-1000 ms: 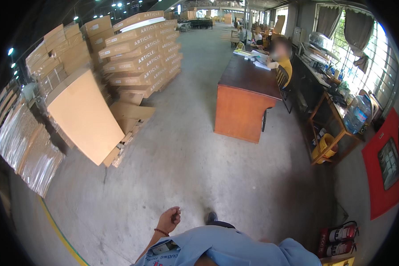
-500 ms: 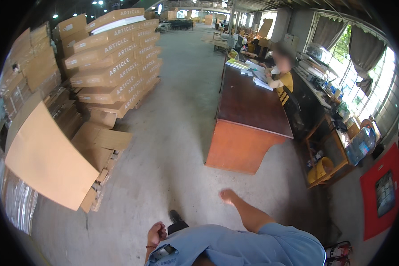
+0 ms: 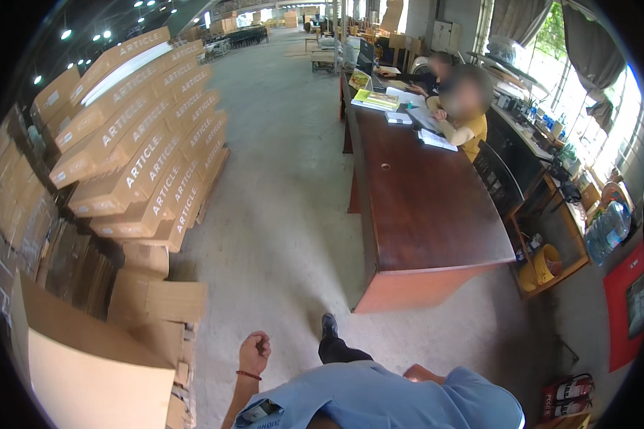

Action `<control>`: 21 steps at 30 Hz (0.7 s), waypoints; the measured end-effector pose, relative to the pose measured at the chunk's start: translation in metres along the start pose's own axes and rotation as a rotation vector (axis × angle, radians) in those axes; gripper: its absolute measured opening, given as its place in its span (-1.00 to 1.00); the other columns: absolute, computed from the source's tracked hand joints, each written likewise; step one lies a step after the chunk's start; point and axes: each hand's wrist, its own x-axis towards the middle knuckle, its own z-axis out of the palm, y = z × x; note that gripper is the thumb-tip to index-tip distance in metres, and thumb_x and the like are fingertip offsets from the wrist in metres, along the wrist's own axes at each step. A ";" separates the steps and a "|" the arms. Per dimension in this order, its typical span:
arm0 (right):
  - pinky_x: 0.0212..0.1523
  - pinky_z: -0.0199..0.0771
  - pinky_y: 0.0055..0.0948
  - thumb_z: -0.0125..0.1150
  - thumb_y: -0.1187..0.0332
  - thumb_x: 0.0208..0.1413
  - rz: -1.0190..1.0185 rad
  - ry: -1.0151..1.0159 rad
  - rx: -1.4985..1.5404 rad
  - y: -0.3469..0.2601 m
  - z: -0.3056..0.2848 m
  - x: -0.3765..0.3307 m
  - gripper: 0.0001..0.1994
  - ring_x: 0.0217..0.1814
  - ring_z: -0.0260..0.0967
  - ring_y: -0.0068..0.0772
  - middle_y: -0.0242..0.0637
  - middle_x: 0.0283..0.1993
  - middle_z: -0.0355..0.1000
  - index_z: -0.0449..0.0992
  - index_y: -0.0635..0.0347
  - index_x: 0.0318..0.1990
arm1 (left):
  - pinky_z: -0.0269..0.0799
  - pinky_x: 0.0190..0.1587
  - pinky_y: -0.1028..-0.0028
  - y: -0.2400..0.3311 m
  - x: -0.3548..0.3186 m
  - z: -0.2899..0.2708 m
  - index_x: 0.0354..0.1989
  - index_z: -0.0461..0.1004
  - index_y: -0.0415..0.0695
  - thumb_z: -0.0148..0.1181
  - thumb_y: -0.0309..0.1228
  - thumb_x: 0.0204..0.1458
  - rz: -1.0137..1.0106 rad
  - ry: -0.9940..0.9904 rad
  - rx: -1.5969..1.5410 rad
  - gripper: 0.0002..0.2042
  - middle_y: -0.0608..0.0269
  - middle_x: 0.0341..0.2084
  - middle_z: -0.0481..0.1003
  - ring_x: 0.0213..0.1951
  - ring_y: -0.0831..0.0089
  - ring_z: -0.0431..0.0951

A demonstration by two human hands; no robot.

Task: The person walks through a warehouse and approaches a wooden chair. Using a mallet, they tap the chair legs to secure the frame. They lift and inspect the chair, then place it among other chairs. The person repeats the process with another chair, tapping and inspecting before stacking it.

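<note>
My left hand [image 3: 255, 352], with a reddish bead bracelet at the wrist, hangs over the grey floor to the left of my body. Its fingers are loosely curled, and nothing shows in them. The nearest things to it are flattened cardboard [image 3: 175, 300] and a large tan board [image 3: 100, 365] on the left. Only a small part of my right hand [image 3: 420, 373] shows beside my light blue shirt, below the near end of the dark red desk [image 3: 436, 207]. The fingers of that hand are hidden.
Stacked cardboard boxes [image 3: 143, 136] line the left side. Two people sit at the desk's right side, one in a yellow top [image 3: 476, 139], with papers [image 3: 436, 139] before them. A water jug [image 3: 608, 230], a yellow bucket [image 3: 540, 266] and fire extinguishers [image 3: 569, 395] stand at right.
I have stepped forward; the desk and boxes are nearer. My left hand has swung forward, away from my body. My right hand has swung back, mostly out of sight beside the shirt.
</note>
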 end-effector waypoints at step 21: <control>-0.19 0.51 -0.16 0.09 0.39 -0.04 0.517 -0.208 -0.247 0.208 -0.485 0.421 -0.75 -0.18 0.49 -0.03 -0.07 -0.23 0.53 0.60 0.24 -0.22 | 0.25 -0.57 0.55 0.219 0.471 0.158 -0.23 0.42 -0.17 -0.02 -0.51 0.02 -0.184 -0.057 0.009 -0.84 0.22 -0.44 0.44 -0.53 0.51 0.37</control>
